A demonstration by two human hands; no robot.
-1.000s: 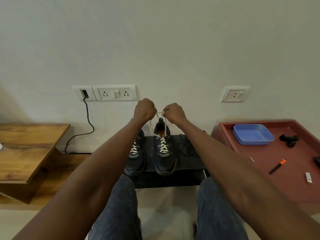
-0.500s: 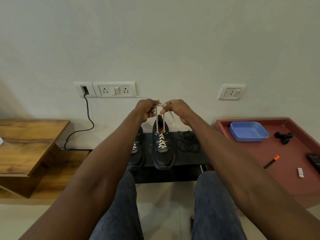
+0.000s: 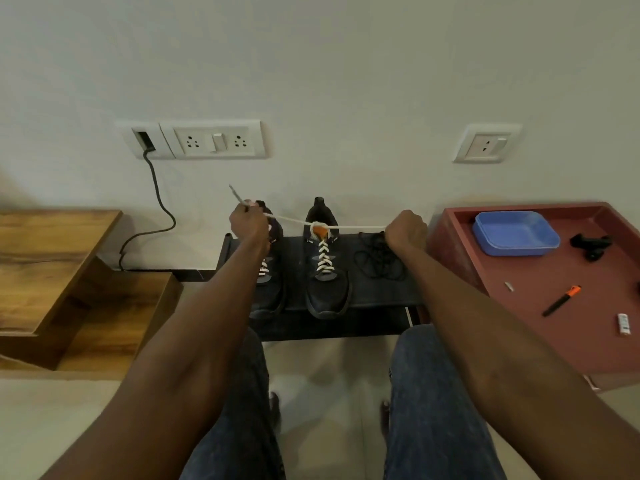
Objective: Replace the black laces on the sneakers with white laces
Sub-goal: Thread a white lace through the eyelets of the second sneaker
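**White lace drawn taut over the right-hand sneaker**

The white lace (image 3: pixel 341 226) runs in a nearly straight line between the two hands, crossing itself in a knot at the top of the black sneaker (image 3: pixel 325 271) that stands midway between them. Below the knot, white lacing zigzags down the shoe's front, and an orange tongue lining shows just under the crossing. The left hand (image 3: pixel 248 221) is closed in a fist around one end of the lace, whose tip sticks up and away past the knuckles. The right hand (image 3: pixel 406 228) is likewise closed on the other end, held out at about the same height.

A second black sneaker (image 3: pixel 268 268) stands just beneath the left hand and forearm, partly hidden by them; white lacing shows on its front too. Both shoes rest toes toward the person on a low black tabletop (image 3: pixel 381 296). Just below the right hand, on the same surface, lies a loose tangle of black laces (image 3: pixel 379 259).

Beyond the right hand stands a red-brown tray-like table (image 3: pixel 540 306) carrying a blue plastic tray (image 3: pixel 516 233), a small black object, an orange-capped marker (image 3: pixel 561 301) and a small white item. Beyond the left hand sits a wooden stepped unit (image 3: pixel 52 258). On the wall above the hands are a switch-and-socket panel (image 3: pixel 211 142), with a dark cable (image 3: pixel 157 202) hanging from it, and a single socket (image 3: pixel 485 144). The person's knees in blue jeans sit below both forearms.
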